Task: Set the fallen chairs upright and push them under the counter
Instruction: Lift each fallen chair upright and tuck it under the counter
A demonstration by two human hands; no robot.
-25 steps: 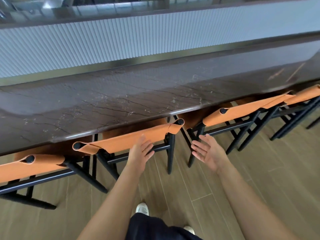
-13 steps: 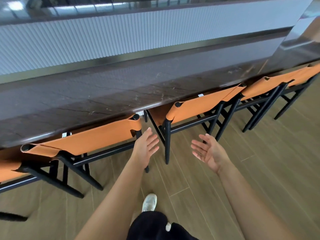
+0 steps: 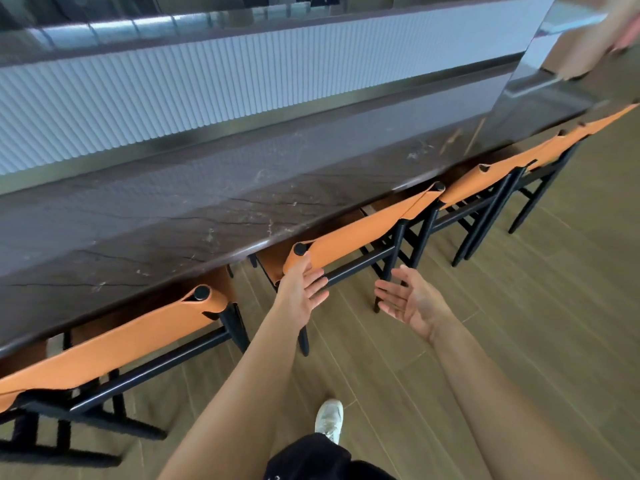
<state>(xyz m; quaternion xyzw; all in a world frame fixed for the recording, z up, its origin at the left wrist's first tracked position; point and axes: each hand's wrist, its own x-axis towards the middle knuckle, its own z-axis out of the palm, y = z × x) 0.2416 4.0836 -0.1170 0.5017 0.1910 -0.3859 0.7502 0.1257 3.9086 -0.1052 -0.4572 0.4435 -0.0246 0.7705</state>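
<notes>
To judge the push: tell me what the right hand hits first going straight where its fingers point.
Likely the black crossbar of the chair ahead, below its orange backrest; depth is uncertain.

A floor (image 3: 519, 323) of long brown wood-look planks, laid on a diagonal, fills the lower right of the frame. Behind the dark, veined stone counter (image 3: 173, 220), a white fluted panel (image 3: 207, 91) runs across the upper half from left to right. Along its foot lies a dull metal strip (image 3: 242, 128). Above the panel, a glossy dark ledge (image 3: 138, 32) catches pale patches of light. In the upper right corner a mirror-like slanted surface (image 3: 554, 64) gives blurred reflections.
</notes>
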